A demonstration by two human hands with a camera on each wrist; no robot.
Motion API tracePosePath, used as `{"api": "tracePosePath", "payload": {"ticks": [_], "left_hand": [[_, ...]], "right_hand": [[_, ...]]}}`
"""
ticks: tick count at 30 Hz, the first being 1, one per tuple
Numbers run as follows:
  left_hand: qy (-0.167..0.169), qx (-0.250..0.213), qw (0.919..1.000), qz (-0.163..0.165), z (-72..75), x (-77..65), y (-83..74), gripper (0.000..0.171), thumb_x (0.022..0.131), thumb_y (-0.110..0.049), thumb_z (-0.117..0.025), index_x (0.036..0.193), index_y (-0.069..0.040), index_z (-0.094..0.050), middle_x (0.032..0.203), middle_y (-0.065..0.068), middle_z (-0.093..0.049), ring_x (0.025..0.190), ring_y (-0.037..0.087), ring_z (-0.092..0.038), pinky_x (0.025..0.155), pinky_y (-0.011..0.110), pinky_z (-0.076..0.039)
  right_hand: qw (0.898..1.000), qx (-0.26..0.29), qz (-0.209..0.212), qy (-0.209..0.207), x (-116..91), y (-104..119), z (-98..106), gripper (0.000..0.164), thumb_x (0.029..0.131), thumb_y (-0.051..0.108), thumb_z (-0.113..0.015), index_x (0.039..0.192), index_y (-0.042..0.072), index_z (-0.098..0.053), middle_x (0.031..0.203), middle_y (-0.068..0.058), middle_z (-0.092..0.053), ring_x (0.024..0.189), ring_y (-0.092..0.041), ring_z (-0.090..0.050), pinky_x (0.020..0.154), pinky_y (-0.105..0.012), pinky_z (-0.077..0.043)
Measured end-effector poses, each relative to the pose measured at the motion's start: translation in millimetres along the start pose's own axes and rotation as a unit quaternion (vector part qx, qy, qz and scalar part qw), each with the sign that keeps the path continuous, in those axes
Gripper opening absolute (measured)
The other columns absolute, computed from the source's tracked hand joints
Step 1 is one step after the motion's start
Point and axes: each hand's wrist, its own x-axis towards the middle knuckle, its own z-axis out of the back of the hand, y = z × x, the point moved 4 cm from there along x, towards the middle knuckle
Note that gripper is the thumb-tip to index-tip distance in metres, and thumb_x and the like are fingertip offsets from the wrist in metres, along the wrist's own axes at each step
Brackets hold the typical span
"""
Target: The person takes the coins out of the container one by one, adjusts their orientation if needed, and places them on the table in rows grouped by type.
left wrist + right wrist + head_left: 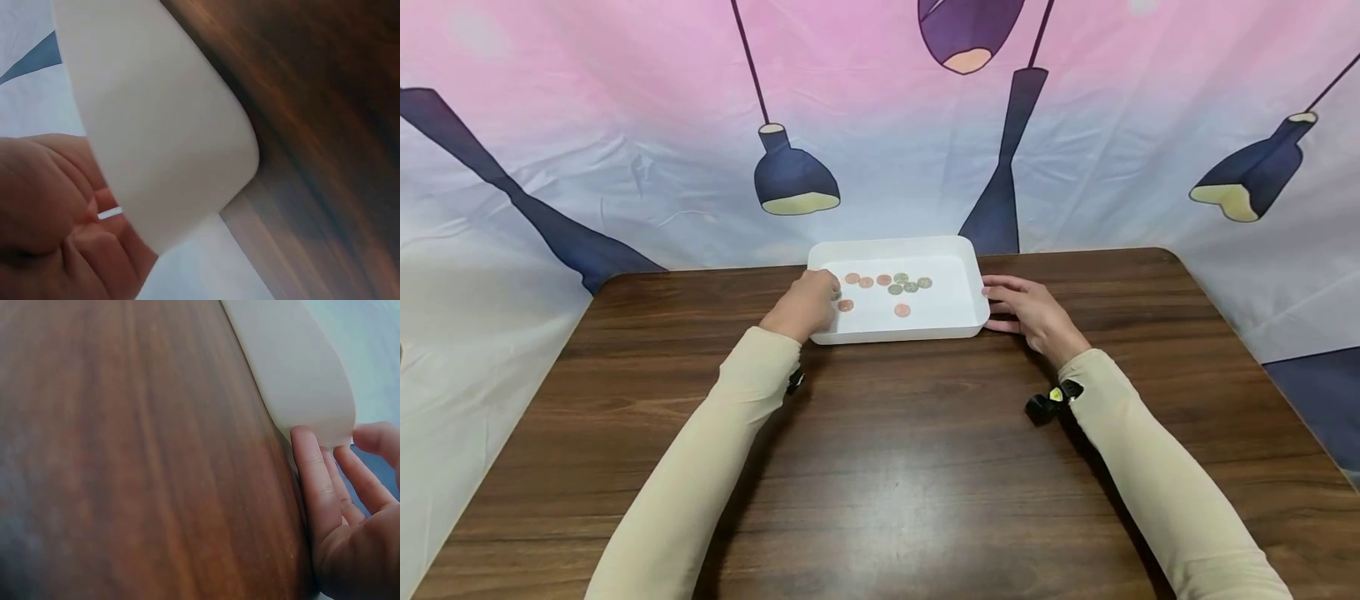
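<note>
Head alone shows coins (912, 287); left fingers (103, 250) curl, hold unclear; right (312, 469) splay against tray (951, 310).

Nine coins (902, 310) can be counted in one tray (946, 310): five copper coins (883, 280) and four silvery coins (911, 287). Of the copper ones, three are lined up at the far side, one is found at the left and one at the near side; the four silvery ones are clustered right of the three. One small silvery piece (836, 293) is partly hidden by the left hand (807, 303); whether a tenth coin is thus shown cannot be told. Two hands are seen, the second being the right hand (1033, 312). Two sleeves (700, 475), one table (887, 450) and one backdrop (625, 75) are included; three lamps (796, 177) are printed on the last.
</note>
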Motion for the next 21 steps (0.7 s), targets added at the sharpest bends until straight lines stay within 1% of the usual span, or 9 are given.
{"api": "tracePosePath", "payload": {"ticks": [3, 6, 8, 9, 11, 13, 16, 19, 21], "left_hand": [[-0.002, 0.038, 0.9992, -0.012, -2.2, 1.7, -5.0, 0.033, 0.099, 0.015, -0.048, 0.115, 0.007, -0.075, 0.117, 0.026, -0.069, 0.083, 0.026, -0.049, 0.063, 0.032, -0.039], [-0.006, 0.053, 0.9977, -0.042, -4.0, 2.6, -8.9, 0.03, 0.1, 0.016, -0.05, 0.108, 0.004, -0.076, 0.115, 0.022, -0.07, 0.088, 0.026, -0.052, 0.068, 0.033, -0.04], [0.0, 0.041, 0.9977, -0.054, -4.4, 3.3, -10.0, 0.032, 0.1, 0.017, -0.051, 0.113, 0.002, -0.077, 0.121, 0.02, -0.07, 0.098, 0.027, -0.057, 0.072, 0.034, -0.041], [0.002, 0.035, 0.9976, -0.06, -4.9, 3.8, -10.3, 0.035, 0.1, 0.017, -0.051, 0.12, 0.001, -0.076, 0.128, 0.018, -0.07, 0.108, 0.027, -0.06, 0.077, 0.033, -0.043], [0.006, 0.013, 0.998, -0.062, -5.4, 5.7, -10.3, 0.042, 0.101, 0.015, -0.051, 0.131, -0.003, -0.073, 0.141, 0.015, -0.066, 0.125, 0.026, -0.059, 0.082, 0.034, -0.044], [0.009, -0.008, 0.998, -0.062, -6.1, 7.8, -10.8, 0.045, 0.101, 0.014, -0.05, 0.137, -0.005, -0.071, 0.147, 0.013, -0.063, 0.136, 0.025, -0.054, 0.085, 0.034, -0.043], [0.016, -0.029, 0.998, -0.054, -8.4, 9.4, -11.5, 0.051, 0.099, 0.016, -0.046, 0.135, -0.008, -0.073, 0.149, 0.011, -0.061, 0.131, 0.026, -0.055, 0.08, 0.034, -0.043], [0.022, -0.043, 0.9976, -0.049, -12.2, 8.4, -12.2, 0.055, 0.096, 0.017, -0.045, 0.133, -0.011, -0.075, 0.155, 0.012, -0.056, 0.141, 0.026, -0.05, 0.075, 0.031, -0.042], [0.024, -0.051, 0.997, -0.052, -13.3, 7.8, -14.4, 0.052, 0.096, 0.013, -0.048, 0.132, -0.011, -0.076, 0.157, 0.012, -0.054, 0.141, 0.026, -0.05, 0.077, 0.031, -0.043]], "right_hand": [[1.0, -0.004, 0.003, 0.001, -0.5, -0.2, 0.1, 0.053, 0.107, 0.022, -0.065, 0.156, 0.008, -0.051, 0.129, -0.004, -0.061, 0.1, -0.013, -0.068, 0.084, -0.028, -0.062], [1.0, -0.011, 0.001, 0.0, 0.1, -0.9, 0.5, 0.053, 0.107, 0.023, -0.065, 0.156, 0.009, -0.051, 0.128, -0.004, -0.061, 0.1, -0.014, -0.068, 0.084, -0.027, -0.062], [1.0, -0.012, -0.002, 0.002, 0.9, 0.2, -0.3, 0.054, 0.106, 0.024, -0.065, 0.156, 0.009, -0.051, 0.128, -0.004, -0.061, 0.101, -0.014, -0.067, 0.085, -0.028, -0.062], [1.0, -0.013, -0.003, 0.003, 1.3, 0.8, -1.1, 0.055, 0.106, 0.024, -0.066, 0.157, 0.009, -0.05, 0.129, -0.004, -0.06, 0.102, -0.014, -0.067, 0.086, -0.028, -0.062], [1.0, -0.014, -0.004, 0.004, 2.2, 1.8, -2.0, 0.055, 0.106, 0.024, -0.066, 0.157, 0.009, -0.05, 0.131, -0.005, -0.06, 0.102, -0.014, -0.067, 0.086, -0.028, -0.062], [1.0, -0.016, -0.002, 0.002, 2.5, 2.9, -2.2, 0.056, 0.106, 0.024, -0.066, 0.157, 0.008, -0.05, 0.133, -0.006, -0.059, 0.103, -0.015, -0.066, 0.086, -0.027, -0.062], [1.0, -0.021, -0.004, 0.0, 1.4, 3.3, -2.0, 0.056, 0.106, 0.024, -0.065, 0.157, 0.009, -0.049, 0.136, -0.008, -0.057, 0.104, -0.015, -0.066, 0.086, -0.026, -0.062], [1.0, -0.025, -0.011, -0.003, -0.4, 2.7, -1.9, 0.057, 0.106, 0.025, -0.065, 0.158, 0.009, -0.049, 0.137, -0.009, -0.057, 0.103, -0.015, -0.066, 0.086, -0.026, -0.062], [1.0, -0.026, -0.011, -0.005, -0.9, 4.0, -1.1, 0.057, 0.106, 0.025, -0.065, 0.158, 0.009, -0.049, 0.135, -0.008, -0.058, 0.102, -0.014, -0.066, 0.085, -0.026, -0.062]]}}
